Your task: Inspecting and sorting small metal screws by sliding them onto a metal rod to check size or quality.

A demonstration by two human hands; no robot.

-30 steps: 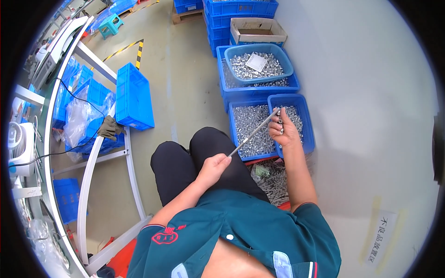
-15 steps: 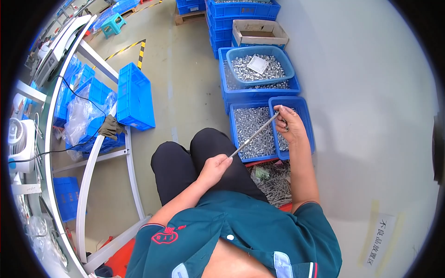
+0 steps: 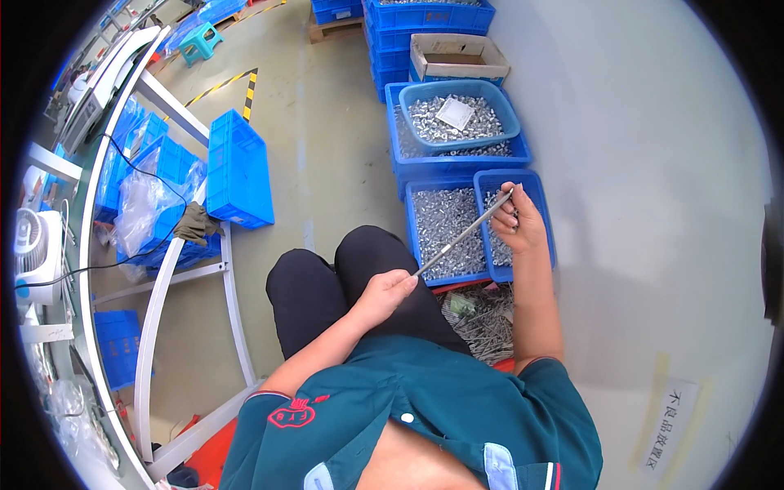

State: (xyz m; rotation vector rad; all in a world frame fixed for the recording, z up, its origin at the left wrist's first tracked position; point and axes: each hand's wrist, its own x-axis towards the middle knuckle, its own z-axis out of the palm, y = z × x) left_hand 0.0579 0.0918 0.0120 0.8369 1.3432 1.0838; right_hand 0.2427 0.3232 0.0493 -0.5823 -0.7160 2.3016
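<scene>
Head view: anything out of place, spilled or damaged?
Mildly odd: a pale green scrap on the metal rods, not matching them; a dark cloth, maybe a glove, on the table frame, seemingly left there. The rod between left hand and right hand shows no obvious damage.

Rod [image 3: 458, 238] between hands [image 3: 382, 297], parts [image 3: 441, 214] in bins [image 3: 457, 168]

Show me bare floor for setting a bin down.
Floor ahead of the knees, between the left bin and the parts bins, looks bare. Crowded: right side, with those bins, loose rods and the held rod.
</scene>
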